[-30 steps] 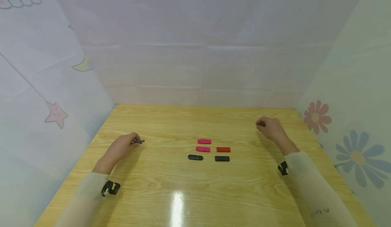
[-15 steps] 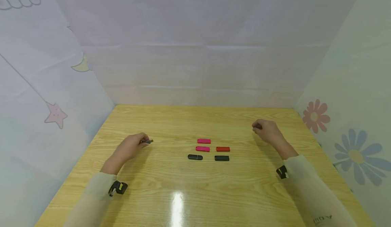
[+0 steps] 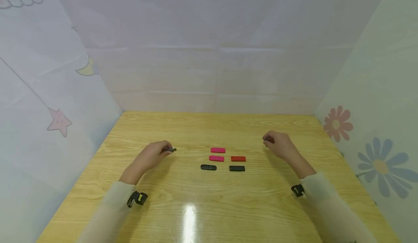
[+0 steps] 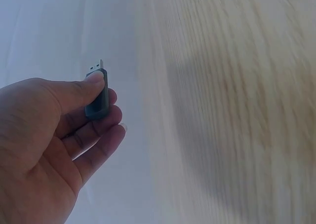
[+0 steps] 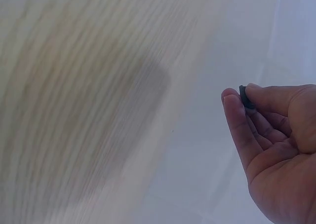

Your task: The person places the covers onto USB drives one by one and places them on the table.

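My left hand pinches a dark grey USB flash drive between thumb and fingers, above the left part of the table. Its bare metal plug points away from the palm in the left wrist view. On the right side, my right hand pinches a small dark piece, perhaps a USB cap, mostly covered by thumb and fingertip. Between the hands lie a pink USB stick, a second pink stick, a red stick, a black rounded stick and a black rectangular stick.
The wooden table has a bright light reflection near its front. Pale cloth walls enclose it at the back and both sides. A black wrist camera sits at the left cuff, another black camera at the right.
My left hand has moved to the right with the USB flash drive. My right hand has come left and slightly nearer, still pinching the small dark piece. The sticks on the table stay put.
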{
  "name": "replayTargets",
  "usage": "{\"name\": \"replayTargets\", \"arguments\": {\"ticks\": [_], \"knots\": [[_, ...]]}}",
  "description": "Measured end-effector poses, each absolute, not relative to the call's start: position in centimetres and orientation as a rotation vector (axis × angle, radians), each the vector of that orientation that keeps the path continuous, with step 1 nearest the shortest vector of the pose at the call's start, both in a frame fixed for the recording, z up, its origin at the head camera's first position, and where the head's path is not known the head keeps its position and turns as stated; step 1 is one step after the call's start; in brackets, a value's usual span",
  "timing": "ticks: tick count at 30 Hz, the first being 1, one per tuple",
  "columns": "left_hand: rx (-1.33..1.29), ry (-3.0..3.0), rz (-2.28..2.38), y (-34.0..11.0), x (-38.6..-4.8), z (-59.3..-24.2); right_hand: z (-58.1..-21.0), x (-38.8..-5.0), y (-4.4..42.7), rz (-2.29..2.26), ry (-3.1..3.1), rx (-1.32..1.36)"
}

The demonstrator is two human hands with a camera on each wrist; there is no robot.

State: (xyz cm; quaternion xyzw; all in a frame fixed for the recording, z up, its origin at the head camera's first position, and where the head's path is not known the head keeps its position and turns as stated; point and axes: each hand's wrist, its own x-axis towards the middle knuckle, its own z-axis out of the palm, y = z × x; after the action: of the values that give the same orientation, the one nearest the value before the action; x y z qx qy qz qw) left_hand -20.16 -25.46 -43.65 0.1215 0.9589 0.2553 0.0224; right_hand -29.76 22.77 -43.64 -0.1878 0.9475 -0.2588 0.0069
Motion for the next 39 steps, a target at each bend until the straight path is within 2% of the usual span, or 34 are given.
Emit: {"name": "replayTargets", "arguments": {"ticks": [15, 39], "knots": [[0.497, 2.915, 0.835, -21.7, -21.5, -44.0, -43.5, -27.4, 21.1, -0.836, 2.965, -0.65], [0.609, 2.901, 0.845, -17.3, -22.8, -44.4, -43.2, -25.7, 18.5, -0.888, 2.915, -0.708]]}}
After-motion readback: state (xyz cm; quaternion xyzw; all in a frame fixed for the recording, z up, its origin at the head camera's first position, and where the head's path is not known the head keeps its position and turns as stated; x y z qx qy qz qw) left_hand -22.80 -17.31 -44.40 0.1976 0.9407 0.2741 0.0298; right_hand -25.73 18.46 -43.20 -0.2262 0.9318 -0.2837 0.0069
